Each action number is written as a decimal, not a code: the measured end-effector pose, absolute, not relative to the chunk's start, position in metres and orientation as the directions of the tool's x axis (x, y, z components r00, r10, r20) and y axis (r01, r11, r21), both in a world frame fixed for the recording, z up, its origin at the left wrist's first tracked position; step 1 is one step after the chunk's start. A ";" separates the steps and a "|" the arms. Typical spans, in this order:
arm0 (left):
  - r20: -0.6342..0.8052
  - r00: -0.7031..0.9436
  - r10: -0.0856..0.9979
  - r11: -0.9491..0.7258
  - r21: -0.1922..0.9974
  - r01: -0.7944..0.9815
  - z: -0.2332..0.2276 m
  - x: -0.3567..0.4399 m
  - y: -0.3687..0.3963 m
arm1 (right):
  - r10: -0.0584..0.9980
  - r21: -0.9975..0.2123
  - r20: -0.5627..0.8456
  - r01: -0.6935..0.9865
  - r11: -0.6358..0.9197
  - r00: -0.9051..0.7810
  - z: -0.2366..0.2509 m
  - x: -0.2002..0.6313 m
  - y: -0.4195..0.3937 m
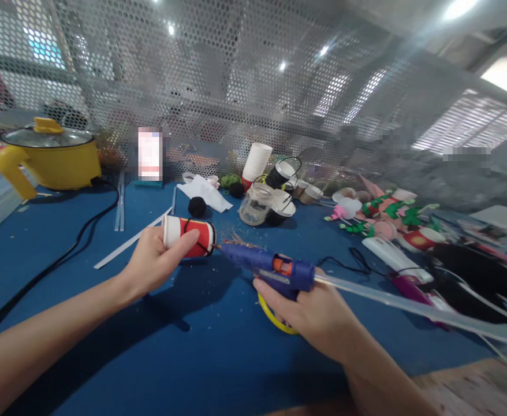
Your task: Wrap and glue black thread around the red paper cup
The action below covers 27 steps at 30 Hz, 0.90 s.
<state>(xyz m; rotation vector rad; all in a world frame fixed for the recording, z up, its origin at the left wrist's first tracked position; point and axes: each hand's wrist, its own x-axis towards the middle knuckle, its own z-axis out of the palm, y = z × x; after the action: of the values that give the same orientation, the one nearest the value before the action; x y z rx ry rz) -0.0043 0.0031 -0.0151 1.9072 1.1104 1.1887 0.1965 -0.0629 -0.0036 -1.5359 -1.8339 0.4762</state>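
Observation:
My left hand is closed around a red and white paper cup lying on its side in the air, with dark cord across its wall. In my right hand is a blue glue gun, fingers wrapped round its handle. The gun's nozzle tip is at the cup's right-hand end; I cannot tell whether it touches. A long clear glue stick sticks out of the gun's back. Under my right hand, part of a yellow ring shows on the blue table.
At the back left stands a yellow electric pot with a black cord. A glass jar, stacked white cups and a black yarn ball lie beyond my hands. Paper flowers and a white tool are on the right.

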 end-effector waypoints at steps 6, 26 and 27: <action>0.330 0.207 0.921 -0.381 0.871 0.311 -0.014 -0.004 0.006 | 0.994 -0.923 0.061 0.373 0.090 -0.090 0.003 0.210 -0.045; 0.111 0.155 0.982 -0.150 0.950 0.274 -0.014 -0.005 0.011 | 0.954 -0.908 -0.124 0.357 -0.220 0.273 0.003 0.247 0.106; 0.105 0.162 0.981 -0.147 0.950 0.277 -0.014 -0.005 0.011 | 0.950 -0.889 -0.107 0.400 -0.223 0.292 0.003 0.248 0.105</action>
<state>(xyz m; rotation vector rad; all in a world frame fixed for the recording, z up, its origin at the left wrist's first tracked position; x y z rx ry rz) -0.0050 0.0115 -0.0145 1.5847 1.2420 1.0391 0.2481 0.1051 0.0029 -1.7756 -1.2231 0.8833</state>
